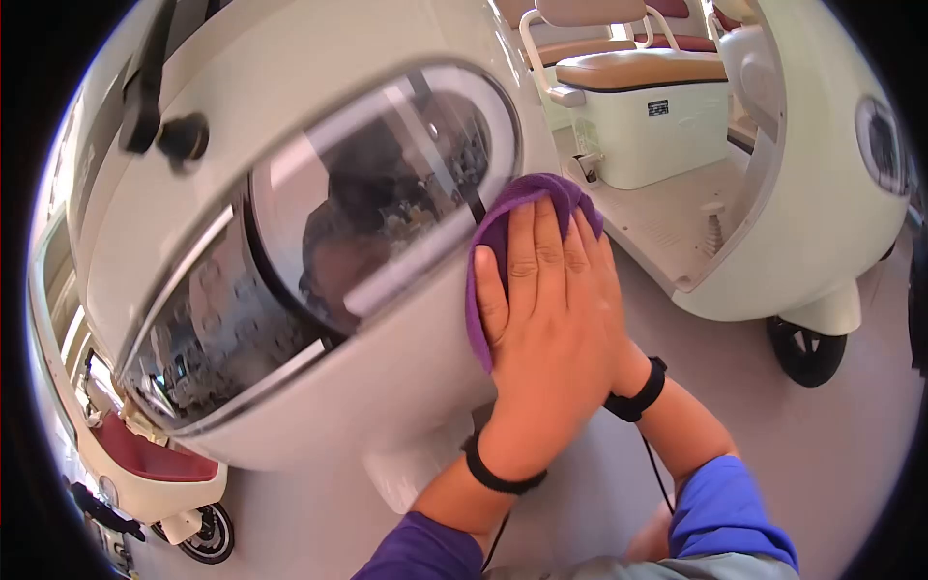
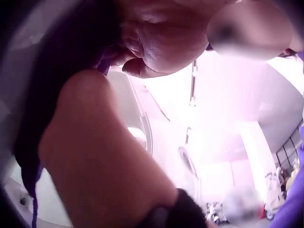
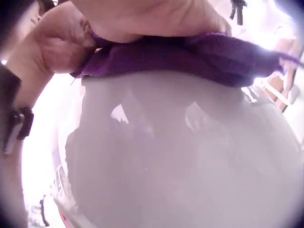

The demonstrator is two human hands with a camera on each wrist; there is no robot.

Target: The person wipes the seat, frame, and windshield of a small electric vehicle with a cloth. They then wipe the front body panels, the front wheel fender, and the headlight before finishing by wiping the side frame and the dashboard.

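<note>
A purple cloth (image 1: 527,193) lies flat against the cream body (image 1: 387,387) of a small vehicle, just right of its glass headlight (image 1: 367,213). My left hand (image 1: 541,329) presses on the cloth with straight fingers. It lies over my right hand (image 1: 611,300), of which only the edge shows, also flat on the cloth. Both wrists wear black bands. In the right wrist view the cloth (image 3: 199,57) is squeezed between a palm (image 3: 142,14) and the glossy body (image 3: 190,156). The left wrist view is mostly filled by skin, with dark cloth (image 2: 71,47) at the left.
A second cream vehicle (image 1: 822,213) stands to the right with a tan seat (image 1: 638,72) and a black wheel (image 1: 804,350). A third with a red seat (image 1: 145,454) stands at the lower left. A black arm (image 1: 145,87) sticks out above the headlight. Grey floor (image 1: 851,454) lies between.
</note>
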